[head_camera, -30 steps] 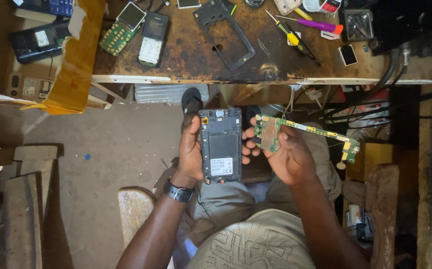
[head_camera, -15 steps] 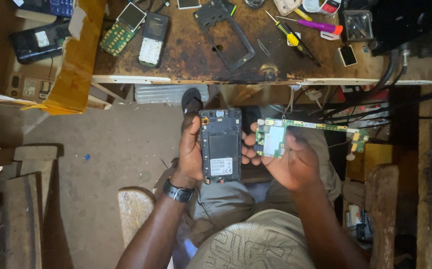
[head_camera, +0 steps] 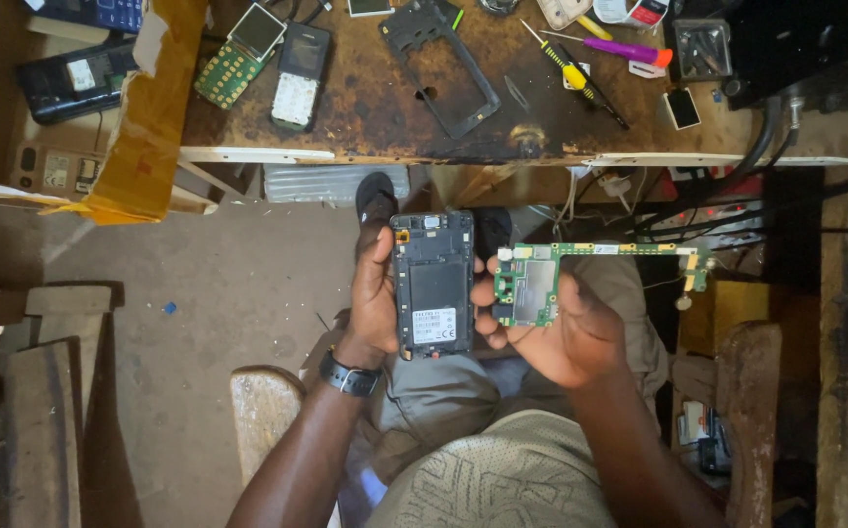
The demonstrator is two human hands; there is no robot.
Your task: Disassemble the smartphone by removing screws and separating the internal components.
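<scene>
Since a second ago the green circuit board (head_camera: 580, 274) has tilted closer to level, its long arm now pointing right, while the opened phone body (head_camera: 433, 284) has stayed put. Left hand (head_camera: 375, 293) has its grip clamped on the phone body's left edge, holding it upright over the lap, a dark watch (head_camera: 348, 376) on the wrist. Right hand (head_camera: 565, 332) has its grip clamped on the board's wide end, just beside the phone. Beyond them the worn table (head_camera: 385, 108) carries a black phone frame (head_camera: 448, 59), a keypad phone (head_camera: 299, 73) and a yellow-handled screwdriver (head_camera: 570, 70)
</scene>
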